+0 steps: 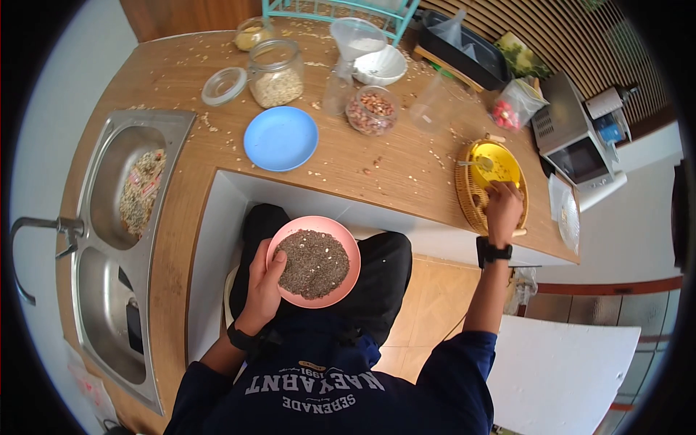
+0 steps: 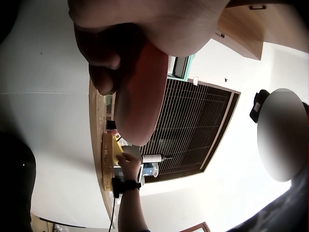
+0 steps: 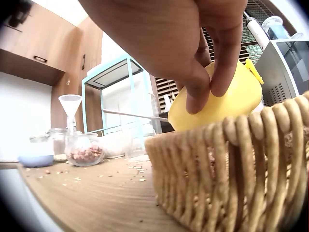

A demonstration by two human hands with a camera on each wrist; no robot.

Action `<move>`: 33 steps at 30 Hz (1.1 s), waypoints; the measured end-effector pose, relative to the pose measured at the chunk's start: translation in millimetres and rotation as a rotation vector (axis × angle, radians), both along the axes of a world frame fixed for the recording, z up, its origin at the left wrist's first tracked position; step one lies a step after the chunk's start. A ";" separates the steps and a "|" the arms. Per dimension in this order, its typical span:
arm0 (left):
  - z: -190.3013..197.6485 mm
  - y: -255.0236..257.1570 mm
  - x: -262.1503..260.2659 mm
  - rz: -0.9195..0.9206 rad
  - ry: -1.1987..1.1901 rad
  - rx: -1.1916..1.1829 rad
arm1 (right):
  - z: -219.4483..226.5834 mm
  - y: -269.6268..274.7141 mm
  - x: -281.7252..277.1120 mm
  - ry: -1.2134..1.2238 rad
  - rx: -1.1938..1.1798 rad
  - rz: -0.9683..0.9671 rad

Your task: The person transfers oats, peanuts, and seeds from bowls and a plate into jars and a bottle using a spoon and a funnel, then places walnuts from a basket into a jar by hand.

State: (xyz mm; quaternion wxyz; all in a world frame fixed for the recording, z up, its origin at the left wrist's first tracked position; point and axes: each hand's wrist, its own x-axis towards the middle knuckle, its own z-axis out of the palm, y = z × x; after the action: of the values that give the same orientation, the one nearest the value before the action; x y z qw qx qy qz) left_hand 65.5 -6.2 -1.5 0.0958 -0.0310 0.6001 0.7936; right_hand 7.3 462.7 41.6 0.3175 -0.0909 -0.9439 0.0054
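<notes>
In the head view my left hand [image 1: 262, 286] grips a pink bowl [image 1: 352, 274] above the lap, thumb over the rim. The bowl holds small dark grains [image 1: 312, 264] with a few pale flakes on top. From the left wrist view, the pink bowl's outside [image 2: 142, 104] shows under that hand. My right hand [image 1: 505, 214] pinches the near edge of a yellow bowl [image 1: 505, 154] at the wicker basket [image 1: 465, 194]. Up close, its fingers press on the yellow bowl's side [image 3: 239, 99], which tilts above the basket rim. A spoon handle [image 3: 135, 115] sticks out of it.
A blue plate [image 1: 281, 138], a jar of oat flakes [image 1: 278, 85] and a jar of peanuts [image 1: 372, 112] stand on the counter. Loose flakes are scattered about. The double sink [image 1: 109, 170] is at left, the microwave [image 1: 576, 141] at right. A white panel [image 1: 562, 373] lies low right.
</notes>
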 end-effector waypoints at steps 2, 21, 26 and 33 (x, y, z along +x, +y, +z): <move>-8.3 -3.0 1.6 0.008 -0.003 -0.018 | 3.9 -8.5 7.0 0.061 -0.071 0.015; -0.5 0.1 -8.5 0.086 -0.114 0.088 | -1.6 -125.8 20.0 0.026 -0.496 0.341; -1.9 -3.1 -1.4 0.125 -0.132 0.098 | -30.2 -121.0 -4.9 -0.027 -0.474 0.340; -6.2 -6.7 0.5 0.138 -0.173 0.088 | -8.7 -150.9 -2.4 -0.001 -0.250 0.283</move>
State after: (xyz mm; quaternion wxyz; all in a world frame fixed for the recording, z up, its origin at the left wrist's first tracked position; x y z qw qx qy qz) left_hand 66.0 -12.9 -7.7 0.0935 -0.1363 0.5507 0.8182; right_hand 4.9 311.8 32.9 0.2994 0.0041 -0.9394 0.1671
